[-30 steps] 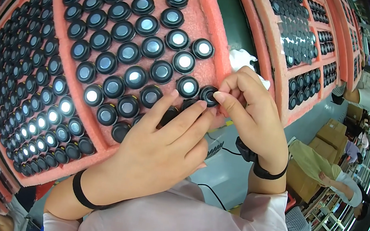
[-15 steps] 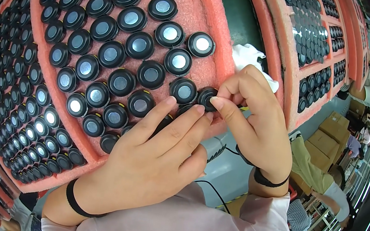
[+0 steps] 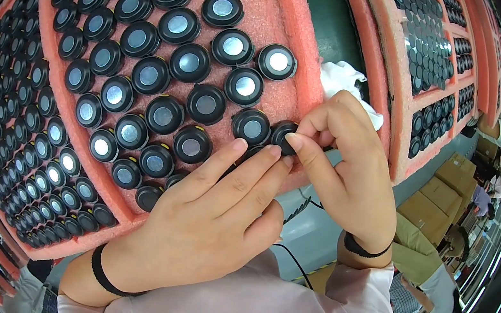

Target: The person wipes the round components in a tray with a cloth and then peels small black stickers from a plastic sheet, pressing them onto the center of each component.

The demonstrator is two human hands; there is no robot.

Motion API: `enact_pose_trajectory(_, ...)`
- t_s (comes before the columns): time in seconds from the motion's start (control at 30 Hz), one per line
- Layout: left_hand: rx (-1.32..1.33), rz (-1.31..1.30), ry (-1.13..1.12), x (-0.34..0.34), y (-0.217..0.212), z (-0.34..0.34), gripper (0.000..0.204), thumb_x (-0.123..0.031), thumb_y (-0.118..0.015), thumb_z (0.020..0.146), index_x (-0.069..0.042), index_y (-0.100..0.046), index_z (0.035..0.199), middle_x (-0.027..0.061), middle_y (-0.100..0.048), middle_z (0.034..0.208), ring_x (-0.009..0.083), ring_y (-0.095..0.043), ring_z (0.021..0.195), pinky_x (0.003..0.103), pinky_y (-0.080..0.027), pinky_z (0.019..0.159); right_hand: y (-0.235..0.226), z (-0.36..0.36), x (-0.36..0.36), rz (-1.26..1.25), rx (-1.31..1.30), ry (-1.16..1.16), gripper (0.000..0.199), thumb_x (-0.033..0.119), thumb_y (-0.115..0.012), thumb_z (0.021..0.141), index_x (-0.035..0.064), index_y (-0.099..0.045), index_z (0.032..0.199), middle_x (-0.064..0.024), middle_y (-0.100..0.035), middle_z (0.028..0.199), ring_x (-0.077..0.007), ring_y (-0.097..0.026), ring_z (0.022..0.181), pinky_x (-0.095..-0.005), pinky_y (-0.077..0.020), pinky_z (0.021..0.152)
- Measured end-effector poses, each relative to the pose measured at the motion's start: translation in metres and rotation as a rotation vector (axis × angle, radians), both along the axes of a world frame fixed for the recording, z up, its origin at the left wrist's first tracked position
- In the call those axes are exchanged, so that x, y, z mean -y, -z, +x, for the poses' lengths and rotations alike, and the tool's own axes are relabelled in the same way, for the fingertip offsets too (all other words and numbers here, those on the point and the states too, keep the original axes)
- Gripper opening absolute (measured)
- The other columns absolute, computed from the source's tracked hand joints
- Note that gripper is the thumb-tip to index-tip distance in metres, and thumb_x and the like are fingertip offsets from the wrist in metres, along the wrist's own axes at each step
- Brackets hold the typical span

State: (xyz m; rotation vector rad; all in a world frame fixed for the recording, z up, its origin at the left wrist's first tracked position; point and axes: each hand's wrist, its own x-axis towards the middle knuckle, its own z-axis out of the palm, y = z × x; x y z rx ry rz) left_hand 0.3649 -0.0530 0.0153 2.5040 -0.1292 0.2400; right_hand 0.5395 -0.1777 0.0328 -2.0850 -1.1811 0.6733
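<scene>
Round black parts, each like a small speaker with a shiny silver disc on top, stand in rows in a pink foam tray (image 3: 267, 26). My left hand (image 3: 210, 209) lies palm down over the tray's near edge, its fingers stretched out and covering several parts. Its fingertips touch the near side of a dark round part (image 3: 282, 136) at the corner. At that part's right side my right hand (image 3: 343, 164) is closed in a pinch, thumb and forefinger together. What the pinch holds, if anything, is hidden. Beside it stands another silver-topped part (image 3: 250, 126).
A crumpled white cloth (image 3: 342, 83) lies by the tray's right rim. More pink foam trays (image 3: 403, 131) with black parts and clear discs stand on the right. Cardboard boxes (image 3: 435, 200) and other people are farther right. A black cable (image 3: 296, 260) hangs below my hands.
The tray has shifted slightly right in the picture. Both hands keep nearly the same pose at the corner part, the right still pinched and the left still flat.
</scene>
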Motion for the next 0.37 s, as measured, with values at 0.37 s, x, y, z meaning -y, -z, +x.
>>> enact_pose_trajectory(0.37, -0.018, -0.025, 0.017, -0.0011, 0.0009, -0.0011, 0.030, -0.035, -0.076, 0.079, -0.008, -0.065, 0.090, 0.0170, -0.064, 0.134, 0.0321, -0.056, 0.135, 0.052, -0.036, 0.119, 0.0033, -0.0069, -0.0016, 0.009, 0.068, 0.039, 0.012, -0.002, -0.072, 0.086, 0.0011, -0.061, 0.090, -0.0055, -0.052, 0.087, -0.0177, -0.051, 0.078, -0.0295, -0.0424, 0.068)
